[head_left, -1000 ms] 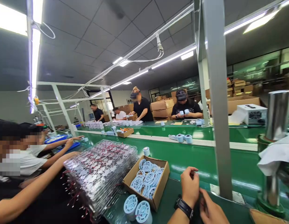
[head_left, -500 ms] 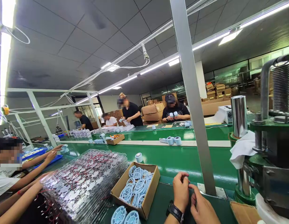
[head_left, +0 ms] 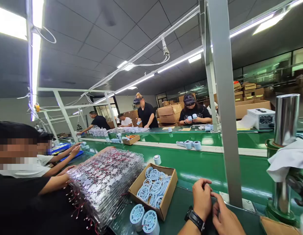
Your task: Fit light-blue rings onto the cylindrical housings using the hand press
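My left hand (head_left: 201, 199), with a black watch (head_left: 195, 219) on its wrist, is raised over the dark green table edge, fingers curled in. My right hand (head_left: 225, 215) is close beside it, its fingers bent and the index finger reaching to the left fingertips. No object shows in either hand. To their left stands an open cardboard box (head_left: 169, 192) of light blue plastic rings (head_left: 155, 187). Two light blue round housings (head_left: 151, 222) stand in front of the box, and another blue cylinder (head_left: 157, 159) stands behind it.
A tall stack of clear trays with red wires (head_left: 104, 179) stands left, a co-worker's arm (head_left: 55, 182) against it. A metal post (head_left: 227, 130) rises before me. Right is a machine's chrome column (head_left: 286, 120) with white cloth (head_left: 288, 160). Several people work across the green belt (head_left: 202, 166).
The view has swung left, so everything sits further right in the picture. The co-worker at left shows more fully. My hands keep nearly the same pose.
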The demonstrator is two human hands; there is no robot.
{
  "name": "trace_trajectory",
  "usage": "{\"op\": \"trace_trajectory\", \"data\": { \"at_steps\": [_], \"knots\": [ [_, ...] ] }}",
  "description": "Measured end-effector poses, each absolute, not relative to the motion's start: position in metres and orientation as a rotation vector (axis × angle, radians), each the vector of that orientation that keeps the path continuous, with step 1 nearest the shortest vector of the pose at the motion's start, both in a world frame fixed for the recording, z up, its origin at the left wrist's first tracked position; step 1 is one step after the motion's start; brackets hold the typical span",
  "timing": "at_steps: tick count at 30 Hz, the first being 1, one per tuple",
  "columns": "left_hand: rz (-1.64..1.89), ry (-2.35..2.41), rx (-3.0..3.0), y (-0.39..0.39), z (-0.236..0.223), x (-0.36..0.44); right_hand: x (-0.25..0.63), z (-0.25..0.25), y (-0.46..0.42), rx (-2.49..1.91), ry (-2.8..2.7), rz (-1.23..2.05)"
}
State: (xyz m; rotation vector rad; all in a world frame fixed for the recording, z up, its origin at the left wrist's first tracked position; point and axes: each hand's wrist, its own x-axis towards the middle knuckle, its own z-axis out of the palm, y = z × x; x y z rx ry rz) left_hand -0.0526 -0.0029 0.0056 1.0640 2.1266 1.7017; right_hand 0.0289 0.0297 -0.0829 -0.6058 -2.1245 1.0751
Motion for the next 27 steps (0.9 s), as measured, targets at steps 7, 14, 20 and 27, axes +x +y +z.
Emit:
{"op": "trace_trajectory", "data": {
  "at_steps": [7,14,20,27],
  "knots": [
    [1.69,2.118,1.114,-0.003,0.013,-0.058,0.031,-0.067,0.022,-0.664,-2.196,0.947],
    [1.678,2.16,1.147,-0.005,0.02,-0.057,0.037,-0.049,0.02,-0.714,-2.22,1.055],
    [1.693,2.196,1.233,-0.01,0.042,-0.055,0.046,-0.022,0.014,-0.689,-2.279,1.274],
    [1.624,2.397,1.426,-0.078,0.083,-0.037,0.047,-0.011,0.009,-0.733,-2.322,1.335]
  ]
}}
